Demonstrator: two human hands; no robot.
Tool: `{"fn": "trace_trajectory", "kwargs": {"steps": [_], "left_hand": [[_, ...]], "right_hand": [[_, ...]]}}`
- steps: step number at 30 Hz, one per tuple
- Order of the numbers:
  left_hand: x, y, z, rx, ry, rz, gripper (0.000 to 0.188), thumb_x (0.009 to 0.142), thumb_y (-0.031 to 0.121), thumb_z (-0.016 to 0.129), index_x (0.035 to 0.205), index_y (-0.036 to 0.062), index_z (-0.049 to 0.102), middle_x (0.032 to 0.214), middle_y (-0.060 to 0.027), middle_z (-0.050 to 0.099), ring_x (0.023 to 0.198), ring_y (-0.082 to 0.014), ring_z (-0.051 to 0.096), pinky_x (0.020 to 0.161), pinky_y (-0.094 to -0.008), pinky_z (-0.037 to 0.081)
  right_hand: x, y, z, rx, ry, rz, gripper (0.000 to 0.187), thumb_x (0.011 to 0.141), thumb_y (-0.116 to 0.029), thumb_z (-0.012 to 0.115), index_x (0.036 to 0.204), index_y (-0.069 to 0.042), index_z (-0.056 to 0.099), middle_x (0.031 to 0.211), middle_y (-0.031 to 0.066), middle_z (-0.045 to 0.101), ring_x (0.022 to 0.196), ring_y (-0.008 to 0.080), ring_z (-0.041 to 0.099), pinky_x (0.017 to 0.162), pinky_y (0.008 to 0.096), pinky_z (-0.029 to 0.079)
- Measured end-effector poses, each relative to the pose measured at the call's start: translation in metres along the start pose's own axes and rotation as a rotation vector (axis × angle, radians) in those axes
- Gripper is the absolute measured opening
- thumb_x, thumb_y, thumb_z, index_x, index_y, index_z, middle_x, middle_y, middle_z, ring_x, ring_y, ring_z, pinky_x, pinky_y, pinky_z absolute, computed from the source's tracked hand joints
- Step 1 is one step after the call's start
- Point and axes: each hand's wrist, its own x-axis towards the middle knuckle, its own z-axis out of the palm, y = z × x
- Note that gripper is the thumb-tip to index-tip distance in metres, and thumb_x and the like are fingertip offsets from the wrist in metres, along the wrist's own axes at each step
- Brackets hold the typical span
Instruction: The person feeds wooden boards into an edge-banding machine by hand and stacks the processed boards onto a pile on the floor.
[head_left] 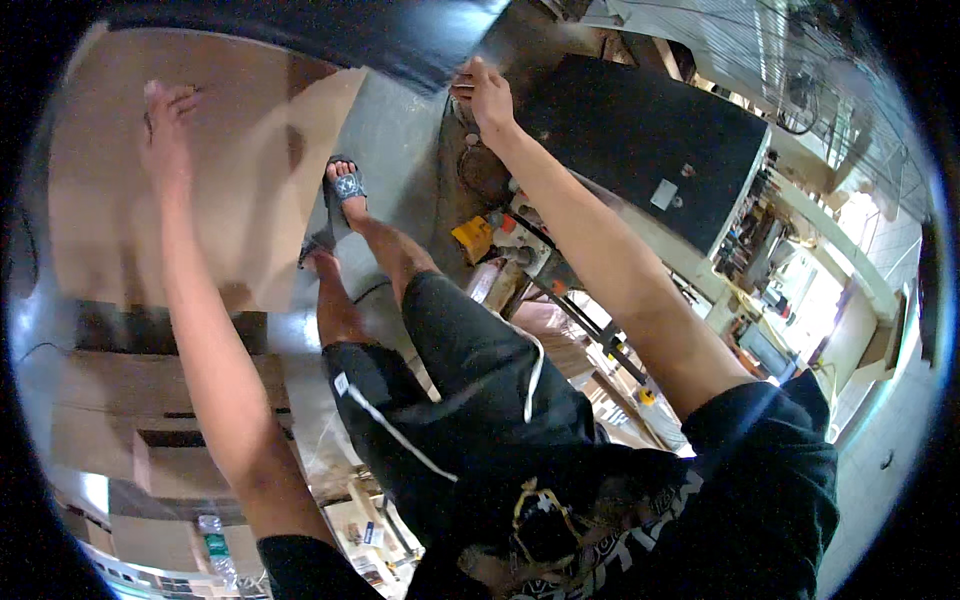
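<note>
A glossy black sheet [400,35] spans the top of the view, over the far end of a brown board [240,180]. My right hand [488,100] is at the sheet's right corner, its fingers closed on the edge. To the left, my left hand [170,125] is over the brown board with its fingers apart and nothing visible in them. Whether its fingertips touch the board I cannot tell.
Right of me stands a dark-topped table [650,140] with small items on it. Tools and a yellow object [472,240] lie below it. Brown cartons [180,450] and a plastic bottle [215,550] are at lower left. My sandalled feet [347,185] stand beside the board.
</note>
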Motion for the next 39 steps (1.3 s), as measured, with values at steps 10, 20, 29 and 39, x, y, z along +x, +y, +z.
{"fn": "trace_trajectory", "kwargs": {"steps": [10,20,29,39], "left_hand": [[-0.080,-0.301,0.064,-0.274,0.057,-0.462,0.054,0.106,0.045,0.040,0.122,-0.0043,0.057,0.112,-0.0148,0.068,0.109,-0.0260,0.063,0.102,-0.0379,0.045],[-0.086,-0.430,0.055,-0.219,-0.060,-0.341,0.049,0.108,0.040,0.035,0.116,-0.0019,0.060,0.113,-0.0116,0.065,0.114,-0.0231,0.059,0.107,-0.0361,0.040],[0.040,-0.378,0.142,-0.309,-0.179,-0.116,0.053,0.107,0.043,0.035,0.143,0.0066,0.051,0.142,-0.0144,0.055,0.133,-0.0273,0.049,0.114,-0.0367,0.032],[0.039,-0.333,0.148,0.195,-0.130,-0.203,0.056,0.100,0.031,0.055,0.144,-0.0007,0.046,0.155,-0.0154,0.041,0.142,-0.0298,0.037,0.117,-0.0373,0.029]], "right_hand": [[0.064,0.405,0.115,-1.487,-0.110,-0.692,0.051,0.095,-0.015,0.043,0.144,-0.004,0.036,0.140,0.0152,0.047,0.132,0.0306,0.044,0.114,0.0462,0.032],[-0.013,0.512,0.163,-1.433,-0.199,-0.646,0.059,0.093,-0.007,0.038,0.151,-0.004,0.025,0.153,0.0173,0.031,0.147,0.0308,0.027,0.124,0.0472,0.018],[0.002,0.522,0.153,-1.322,-0.151,-0.695,0.060,0.089,-0.006,0.047,0.148,-0.006,0.034,0.147,0.0185,0.040,0.142,0.0313,0.034,0.122,0.0463,0.019],[-0.022,0.481,0.185,-1.410,-0.014,-0.837,0.036,0.084,-0.003,0.043,0.120,-0.008,0.048,0.110,0.0161,0.046,0.109,0.0323,0.048,0.101,0.0437,0.038]]}}
